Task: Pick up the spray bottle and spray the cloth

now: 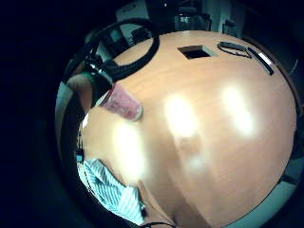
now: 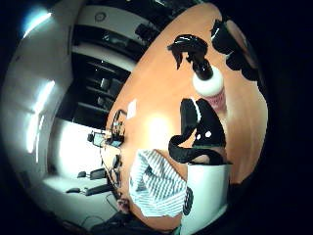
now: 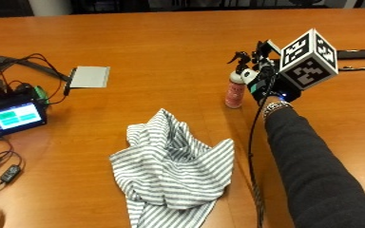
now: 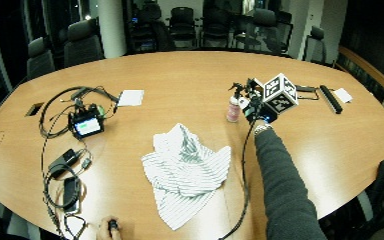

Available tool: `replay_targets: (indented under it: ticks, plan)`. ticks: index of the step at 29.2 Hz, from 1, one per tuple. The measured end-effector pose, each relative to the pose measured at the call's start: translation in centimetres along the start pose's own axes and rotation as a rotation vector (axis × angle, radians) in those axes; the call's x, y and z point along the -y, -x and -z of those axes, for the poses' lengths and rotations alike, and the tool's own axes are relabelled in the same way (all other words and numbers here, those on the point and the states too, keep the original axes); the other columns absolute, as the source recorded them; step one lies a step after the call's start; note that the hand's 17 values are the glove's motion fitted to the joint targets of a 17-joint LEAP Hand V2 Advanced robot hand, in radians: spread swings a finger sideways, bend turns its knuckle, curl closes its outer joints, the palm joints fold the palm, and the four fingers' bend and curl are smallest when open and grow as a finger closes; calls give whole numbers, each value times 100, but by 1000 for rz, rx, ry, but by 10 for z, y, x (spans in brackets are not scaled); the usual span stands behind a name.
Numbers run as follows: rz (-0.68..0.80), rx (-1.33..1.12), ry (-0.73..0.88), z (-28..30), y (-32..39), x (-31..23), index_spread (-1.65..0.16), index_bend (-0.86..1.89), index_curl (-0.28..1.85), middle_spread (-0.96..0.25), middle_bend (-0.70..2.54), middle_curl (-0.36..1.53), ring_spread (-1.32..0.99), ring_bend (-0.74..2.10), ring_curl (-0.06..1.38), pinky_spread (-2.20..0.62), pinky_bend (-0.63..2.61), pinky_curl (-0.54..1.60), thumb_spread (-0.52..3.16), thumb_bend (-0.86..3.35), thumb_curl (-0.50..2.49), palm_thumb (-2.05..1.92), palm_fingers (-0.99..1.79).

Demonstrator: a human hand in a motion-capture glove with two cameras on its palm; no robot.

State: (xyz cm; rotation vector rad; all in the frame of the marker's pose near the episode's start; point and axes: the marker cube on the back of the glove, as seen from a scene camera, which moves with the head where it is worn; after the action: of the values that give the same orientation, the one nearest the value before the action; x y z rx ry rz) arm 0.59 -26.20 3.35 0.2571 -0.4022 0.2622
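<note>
A spray bottle (image 3: 235, 92) with a pink body, white neck and black trigger head stands upright on the wooden table (image 3: 170, 38). My gloved right hand (image 3: 264, 81) is against its right side, fingers curled round the neck and trigger head. In the thumb side palm view the bottle (image 2: 209, 84) sits between the thumb and the gloved fingers (image 2: 198, 128). The little finger side palm view has the pink body (image 1: 121, 102) close to the palm. A crumpled grey-and-white striped cloth (image 3: 170, 166) lies on the table to the near left of the bottle, apart from it.
A small device with a lit screen (image 3: 13, 116) and its cables lie at the table's left edge. A white pad (image 3: 89, 77) sits behind them. Black flat items (image 3: 360, 54) lie at the far right. Office chairs (image 4: 179, 22) ring the table.
</note>
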Motion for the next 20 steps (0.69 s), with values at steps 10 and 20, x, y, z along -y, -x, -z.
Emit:
replay_targets:
  ticks: [10, 20]
  plan:
    - [-59, 236, 18, -55, 2, 2, -31, 19, 30, -15, 27, 37, -11, 41, 34, 11, 23, 31, 108, 16, 36, 89, 95]
    - [214, 368, -71, -64, 30, -1, -30, 18, 36, -22, 44, 44, -16, 36, 34, 6, 16, 28, 118, 15, 39, 92, 115]
